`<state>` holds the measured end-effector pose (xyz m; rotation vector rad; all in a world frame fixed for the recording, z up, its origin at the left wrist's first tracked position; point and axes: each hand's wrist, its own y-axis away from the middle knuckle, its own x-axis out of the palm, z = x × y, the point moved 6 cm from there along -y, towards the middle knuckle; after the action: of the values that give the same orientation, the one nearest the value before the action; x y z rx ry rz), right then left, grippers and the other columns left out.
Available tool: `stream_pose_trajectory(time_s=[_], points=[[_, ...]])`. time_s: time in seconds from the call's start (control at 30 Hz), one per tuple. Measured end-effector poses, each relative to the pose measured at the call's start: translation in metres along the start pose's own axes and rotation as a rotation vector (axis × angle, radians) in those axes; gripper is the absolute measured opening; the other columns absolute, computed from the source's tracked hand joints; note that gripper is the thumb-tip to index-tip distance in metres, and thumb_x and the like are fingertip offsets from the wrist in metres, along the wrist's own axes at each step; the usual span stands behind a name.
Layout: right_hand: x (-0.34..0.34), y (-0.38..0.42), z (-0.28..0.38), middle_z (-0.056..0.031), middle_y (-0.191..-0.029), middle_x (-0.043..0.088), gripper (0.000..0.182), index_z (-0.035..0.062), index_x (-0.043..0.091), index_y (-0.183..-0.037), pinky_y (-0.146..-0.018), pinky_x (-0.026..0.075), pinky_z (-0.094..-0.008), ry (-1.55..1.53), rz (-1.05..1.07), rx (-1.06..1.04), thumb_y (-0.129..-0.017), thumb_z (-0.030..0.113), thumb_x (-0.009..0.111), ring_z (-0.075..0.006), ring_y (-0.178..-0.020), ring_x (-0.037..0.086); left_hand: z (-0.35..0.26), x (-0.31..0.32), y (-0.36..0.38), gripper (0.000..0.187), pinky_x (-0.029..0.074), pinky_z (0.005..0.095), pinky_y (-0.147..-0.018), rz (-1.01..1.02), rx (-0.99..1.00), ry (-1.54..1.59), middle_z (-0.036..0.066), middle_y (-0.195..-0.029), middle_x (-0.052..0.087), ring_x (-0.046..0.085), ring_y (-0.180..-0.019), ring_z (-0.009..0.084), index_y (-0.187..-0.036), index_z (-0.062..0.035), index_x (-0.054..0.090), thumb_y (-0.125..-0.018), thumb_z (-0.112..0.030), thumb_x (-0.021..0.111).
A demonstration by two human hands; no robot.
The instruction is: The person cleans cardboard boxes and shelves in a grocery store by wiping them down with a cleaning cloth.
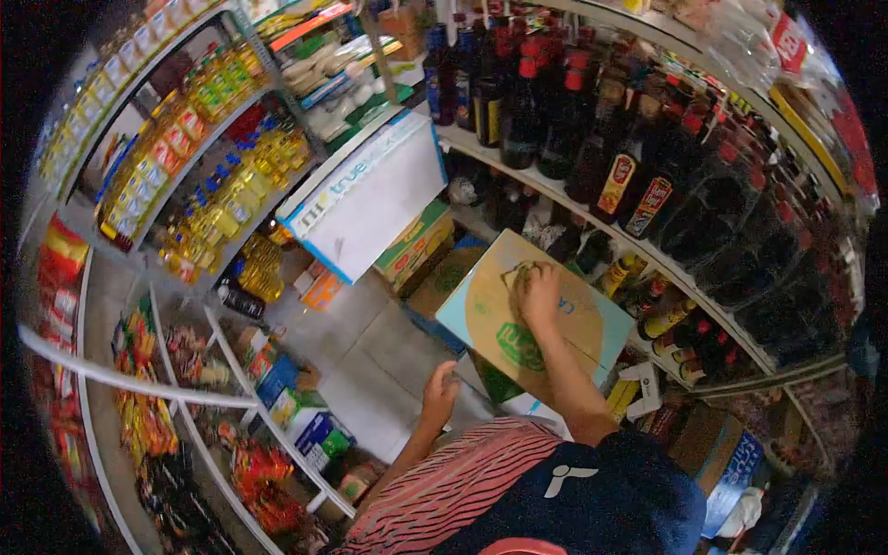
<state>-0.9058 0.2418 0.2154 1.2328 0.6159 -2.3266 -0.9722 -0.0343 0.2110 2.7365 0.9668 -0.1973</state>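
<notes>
A large cardboard box (592, 324) with a round tan print, a green logo and pale blue corners lies in front of me. On its top, near the far edge, rests my right hand (537, 294), its fingers curled over something small and tan that I cannot make out. To the left of the box my left hand (440, 396) hangs over the floor, fingers apart, holding nothing. Beneath the box's near left edge a green item (500, 379) shows in part.
Shelves of dark bottles (573, 120) line the right, and oil bottles (222, 203) the upper left. A white panel with blue edges (370, 199) stands ahead, beside a green and yellow carton (416, 245). Racks of packets (268, 481) are at lower left.
</notes>
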Motion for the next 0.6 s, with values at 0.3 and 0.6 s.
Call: stream_pose_trajectory(time_s=[0.3, 0.6], points=[[-0.002, -0.020, 0.016, -0.0185, -0.133, 0.023, 0.055, 0.0038, 0.038, -0.121, -0.099, 0.026, -0.0431, 0.047, -0.385, 0.107, -0.071, 0.013, 0.060, -0.0353, -0.123, 0.022, -0.032, 0.000, -0.127, 0.053, 0.027, 0.0404, -0.096, 0.273, 0.645, -0.517, 0.018, -0.126, 0.034, 0.032, -0.115, 0.0352, -0.123, -0.0022, 0.033, -0.077, -0.016, 0.056], [-0.034, 0.055, -0.053, -0.0214, -0.130, 0.030, 0.056, 0.0040, 0.041, -0.120, -0.099, 0.024, -0.0445, 0.246, -0.503, 0.709, -0.071, 0.024, 0.059, -0.0356, -0.124, 0.020, 0.004, 0.029, -0.194, 0.069, 0.024, 0.0411, -0.098, 0.618, 0.420, -0.270, 0.022, -0.132, 0.025, 0.023, -0.122, 0.0367, -0.132, -0.0008, 0.015, -0.081, -0.026, 0.053]])
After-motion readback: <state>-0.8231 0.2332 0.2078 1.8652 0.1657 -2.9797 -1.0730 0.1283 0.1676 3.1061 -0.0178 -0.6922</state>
